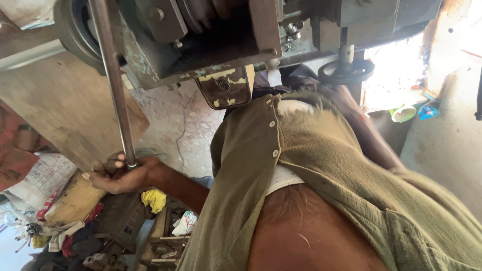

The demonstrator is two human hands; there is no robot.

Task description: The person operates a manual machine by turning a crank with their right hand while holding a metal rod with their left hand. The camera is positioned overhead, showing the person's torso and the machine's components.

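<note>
My left hand [116,175] is closed around the lower end of a long steel rod [111,75]. The rod runs up and slightly left to a green, worn metal machine [201,45] overhead. My right forearm [369,133] stretches up toward a black handwheel [346,72] under the machine's right side. My right hand [335,90] is blurred beneath the wheel, so its grip cannot be made out. My olive buttoned shirt [326,165] fills the lower right of the view.
A brass-coloured worn plate [224,86] hangs under the machine. Sacks and a printed bag [45,178], a yellow cloth [154,199], dark metal parts and scraps [118,221] lie on the floor at the lower left. A plastered wall [65,105] stands behind the rod.
</note>
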